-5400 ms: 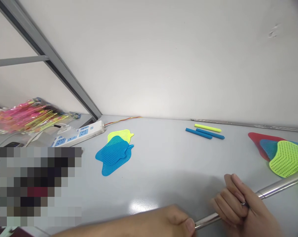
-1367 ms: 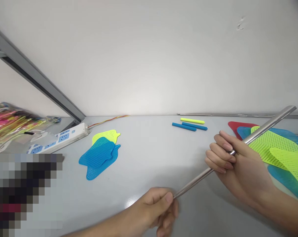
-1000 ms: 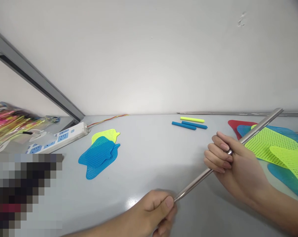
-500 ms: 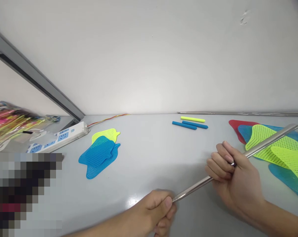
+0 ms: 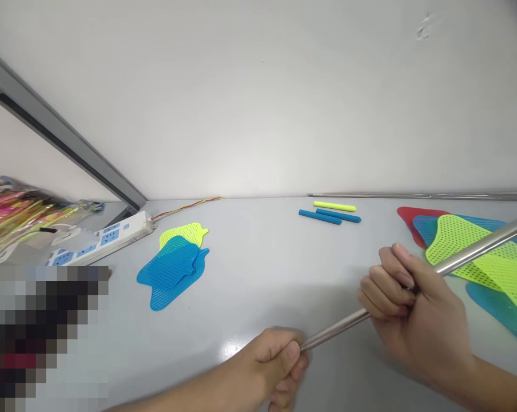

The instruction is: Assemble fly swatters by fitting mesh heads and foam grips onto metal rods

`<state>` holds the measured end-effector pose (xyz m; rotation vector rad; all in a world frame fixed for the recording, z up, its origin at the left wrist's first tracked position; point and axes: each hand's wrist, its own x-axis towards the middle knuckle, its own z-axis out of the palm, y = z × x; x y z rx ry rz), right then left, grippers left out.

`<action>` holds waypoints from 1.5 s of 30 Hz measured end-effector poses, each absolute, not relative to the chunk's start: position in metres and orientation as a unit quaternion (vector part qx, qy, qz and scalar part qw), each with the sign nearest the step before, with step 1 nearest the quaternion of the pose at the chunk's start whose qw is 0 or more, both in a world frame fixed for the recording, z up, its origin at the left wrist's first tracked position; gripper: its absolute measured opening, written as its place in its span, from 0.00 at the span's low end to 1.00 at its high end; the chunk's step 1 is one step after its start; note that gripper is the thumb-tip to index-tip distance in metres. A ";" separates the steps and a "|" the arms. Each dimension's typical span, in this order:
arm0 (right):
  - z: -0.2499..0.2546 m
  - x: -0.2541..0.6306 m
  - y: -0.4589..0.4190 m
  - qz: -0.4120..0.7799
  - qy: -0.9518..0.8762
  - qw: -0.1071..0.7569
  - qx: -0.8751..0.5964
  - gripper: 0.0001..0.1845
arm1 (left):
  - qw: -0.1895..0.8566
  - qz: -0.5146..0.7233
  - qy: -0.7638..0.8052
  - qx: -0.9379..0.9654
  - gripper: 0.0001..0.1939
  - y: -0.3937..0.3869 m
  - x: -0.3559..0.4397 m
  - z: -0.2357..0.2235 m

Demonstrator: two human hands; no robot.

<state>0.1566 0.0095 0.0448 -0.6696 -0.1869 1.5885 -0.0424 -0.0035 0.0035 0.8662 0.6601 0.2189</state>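
Note:
A shiny metal telescopic rod (image 5: 481, 252) runs slantwise between my two hands, its thicker part at the upper right leaving the frame. My left hand (image 5: 279, 366) pinches the thin lower end between thumb and fingers. Around the thicker part my right hand (image 5: 413, 309) is wrapped in a fist. Beneath the rod at the right lie overlapping perforated swatter heads: a red one (image 5: 408, 220), a yellow one (image 5: 456, 246) and blue ones (image 5: 494, 315). Two blue plastic sleeves (image 5: 322, 217) and a yellow sleeve (image 5: 334, 206) rest near the wall.
Blue swatter heads (image 5: 170, 266) and a yellow one (image 5: 185, 233) are piled at left. Behind them sits a white power strip (image 5: 127, 232) with a thin coloured wire (image 5: 185, 207). More metal rods (image 5: 391, 196) lie along the wall. Bagged colourful items (image 5: 22, 212) are at far left.
My right hand has shifted slightly right and down along with the rod's thick end, which now reaches past the frame edge. My left hand has barely moved.

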 end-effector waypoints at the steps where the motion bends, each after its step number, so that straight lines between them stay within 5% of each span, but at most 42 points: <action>1: 0.047 0.157 0.011 0.700 -0.090 0.644 -0.296 0.20 | 0.850 0.107 0.310 0.413 0.17 -0.003 -0.042 0.004; 23: 0.049 0.159 0.018 0.789 -0.201 0.489 -0.314 0.19 | 0.798 0.051 0.292 0.524 0.21 0.006 -0.038 0.026; 37: 0.063 0.197 0.053 0.700 -0.134 0.611 -0.344 0.14 | 0.816 0.083 0.284 0.497 0.20 0.005 -0.039 0.018; 45: 0.060 0.209 0.060 0.717 -0.076 0.603 -0.341 0.15 | 0.823 0.075 0.284 0.487 0.18 0.006 -0.041 0.014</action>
